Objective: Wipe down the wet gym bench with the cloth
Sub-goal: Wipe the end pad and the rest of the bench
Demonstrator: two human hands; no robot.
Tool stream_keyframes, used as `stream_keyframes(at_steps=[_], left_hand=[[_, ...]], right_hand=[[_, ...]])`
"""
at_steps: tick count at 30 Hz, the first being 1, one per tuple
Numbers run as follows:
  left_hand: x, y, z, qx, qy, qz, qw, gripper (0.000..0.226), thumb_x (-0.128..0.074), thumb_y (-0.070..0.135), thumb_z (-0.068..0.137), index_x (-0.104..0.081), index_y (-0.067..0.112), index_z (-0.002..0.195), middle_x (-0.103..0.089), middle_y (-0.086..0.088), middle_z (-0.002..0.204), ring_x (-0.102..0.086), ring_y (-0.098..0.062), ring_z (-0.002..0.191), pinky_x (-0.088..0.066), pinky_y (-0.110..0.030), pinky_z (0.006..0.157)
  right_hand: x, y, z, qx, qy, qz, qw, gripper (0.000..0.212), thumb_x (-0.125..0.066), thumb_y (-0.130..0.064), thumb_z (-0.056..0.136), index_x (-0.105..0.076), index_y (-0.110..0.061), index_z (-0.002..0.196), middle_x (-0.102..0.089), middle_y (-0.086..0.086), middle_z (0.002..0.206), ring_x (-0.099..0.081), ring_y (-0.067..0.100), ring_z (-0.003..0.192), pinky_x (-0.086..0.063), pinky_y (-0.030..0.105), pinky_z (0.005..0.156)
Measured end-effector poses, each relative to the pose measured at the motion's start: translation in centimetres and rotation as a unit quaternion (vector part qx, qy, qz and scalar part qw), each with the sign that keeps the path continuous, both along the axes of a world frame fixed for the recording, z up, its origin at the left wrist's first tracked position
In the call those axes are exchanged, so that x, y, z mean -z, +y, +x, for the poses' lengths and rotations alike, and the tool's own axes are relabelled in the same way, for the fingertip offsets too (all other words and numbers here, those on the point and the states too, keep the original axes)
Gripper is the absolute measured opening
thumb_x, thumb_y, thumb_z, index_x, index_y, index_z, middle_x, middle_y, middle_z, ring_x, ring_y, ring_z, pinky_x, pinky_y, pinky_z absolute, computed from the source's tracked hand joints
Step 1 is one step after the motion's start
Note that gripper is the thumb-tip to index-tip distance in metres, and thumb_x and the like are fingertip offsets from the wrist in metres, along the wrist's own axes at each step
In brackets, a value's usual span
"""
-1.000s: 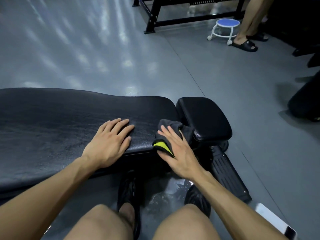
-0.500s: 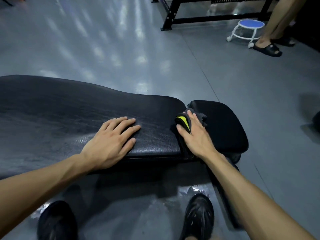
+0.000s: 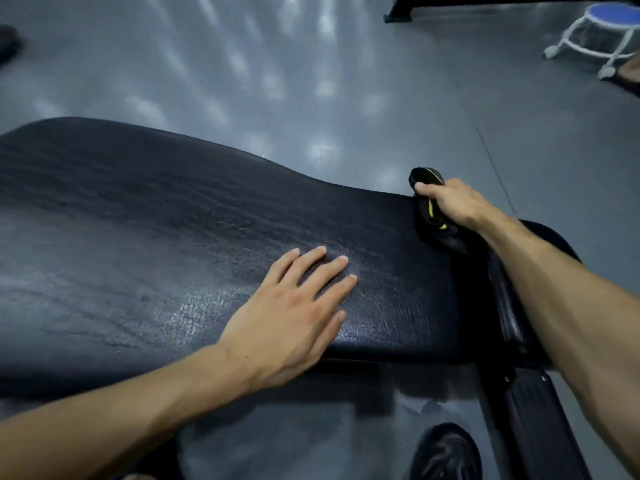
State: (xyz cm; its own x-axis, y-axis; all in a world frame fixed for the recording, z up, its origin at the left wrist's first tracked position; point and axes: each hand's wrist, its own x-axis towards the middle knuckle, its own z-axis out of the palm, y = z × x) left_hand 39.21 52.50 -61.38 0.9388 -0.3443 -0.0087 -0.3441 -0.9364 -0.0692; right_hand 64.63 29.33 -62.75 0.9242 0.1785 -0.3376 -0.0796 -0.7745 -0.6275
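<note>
A long black padded gym bench (image 3: 156,237) runs across the view, its surface shiny and wrinkled. My left hand (image 3: 291,306) lies flat on the pad near its front edge, fingers straight. My right hand (image 3: 450,202) grips a dark grey cloth with a yellow-green stripe (image 3: 431,209) at the far right corner of the pad, in the gap beside the small black seat pad (image 3: 550,237). Part of the cloth hangs down under my hand, and part bulges past my fingertips.
Grey gym floor surrounds the bench, with a wet patch (image 3: 415,407) beneath it. My black shoe (image 3: 446,452) stands by the bench's base bar (image 3: 533,410). A white stool with a blue seat (image 3: 595,32) and a black frame foot (image 3: 398,15) stand far right.
My right hand has slid the cloth from the near end of the gap to the pad's far corner and curled round it. My left hand stayed flat. The camera moved closer over the bench.
</note>
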Motion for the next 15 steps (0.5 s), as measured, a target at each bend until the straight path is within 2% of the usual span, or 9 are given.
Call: stream_keyframes(at_steps=[3, 5, 7, 10, 12, 15], left_hand=[[-0.1, 0.1, 0.1, 0.005, 0.002, -0.007, 1.000, 0.051, -0.034, 0.045, 0.106, -0.046, 0.023, 0.150, -0.043, -0.002, 0.159, -0.036, -0.033, 0.148, -0.028, -0.053, 0.121], [-0.1, 0.0, 0.0, 0.010, 0.005, -0.006, 1.000, 0.051, -0.034, 0.044, 0.106, -0.047, 0.021, 0.149, -0.044, -0.005, 0.158, -0.037, -0.035, 0.147, -0.030, -0.055, 0.120], [-0.2, 0.0, 0.0, 0.014, 0.015, -0.009, 1.000, 0.051, -0.036, 0.044, 0.105, -0.047, 0.020, 0.149, -0.045, -0.006, 0.158, -0.038, -0.037, 0.147, -0.031, -0.057, 0.119], [-0.4, 0.0, 0.2, 0.017, 0.027, -0.009, 0.999, 0.052, -0.036, 0.044, 0.104, -0.046, 0.019, 0.149, -0.044, -0.006, 0.158, -0.036, -0.038, 0.147, -0.029, -0.058, 0.120], [-0.6, 0.2, 0.1, 0.024, 0.031, -0.012, 0.999, 0.052, -0.037, 0.044, 0.103, -0.048, 0.020, 0.148, -0.045, -0.006, 0.158, -0.038, -0.037, 0.147, -0.031, -0.057, 0.119], [-1.2, 1.4, 0.5, 0.063, 0.021, -0.028, 0.997, 0.048, -0.037, 0.044, 0.101, -0.054, 0.024, 0.142, -0.052, 0.000, 0.153, -0.046, -0.031, 0.143, -0.036, -0.052, 0.118]], right_hand=[[-0.9, 1.8, 1.0, -0.037, 0.019, -0.074, 0.996, 0.053, -0.055, -0.056, 0.094, -0.060, -0.010, 0.070, -0.062, 0.011, 0.073, -0.062, 0.030, 0.074, -0.044, 0.038, 0.072], [-1.8, 3.7, 1.1, -0.064, 0.020, -0.098, 0.993, 0.050, -0.055, -0.054, 0.096, -0.058, -0.012, 0.071, -0.064, 0.012, 0.082, -0.060, 0.027, 0.072, -0.039, 0.035, 0.063], [-3.0, 7.5, 0.6, -0.118, 0.010, -0.117, 0.986, 0.048, -0.053, -0.055, 0.097, -0.056, -0.014, 0.074, -0.066, 0.013, 0.093, -0.061, 0.028, 0.080, -0.036, 0.034, 0.061], [-4.4, 15.5, -1.3, -0.216, -0.023, -0.095, 0.971, 0.046, -0.048, -0.058, 0.097, -0.055, -0.018, 0.076, -0.065, 0.010, 0.098, -0.060, 0.030, 0.093, -0.038, 0.036, 0.072], [-4.6, 18.7, -2.2, -0.243, -0.051, -0.067, 0.966, 0.043, -0.043, -0.061, 0.095, -0.054, -0.022, 0.082, -0.065, 0.008, 0.100, -0.060, 0.031, 0.097, -0.042, 0.039, 0.080], [-4.0, 16.4, -2.2, -0.236, -0.074, -0.043, 0.968, 0.043, -0.044, -0.058, 0.098, -0.049, -0.022, 0.076, -0.065, 0.008, 0.092, -0.060, 0.031, 0.092, -0.043, 0.039, 0.078]])
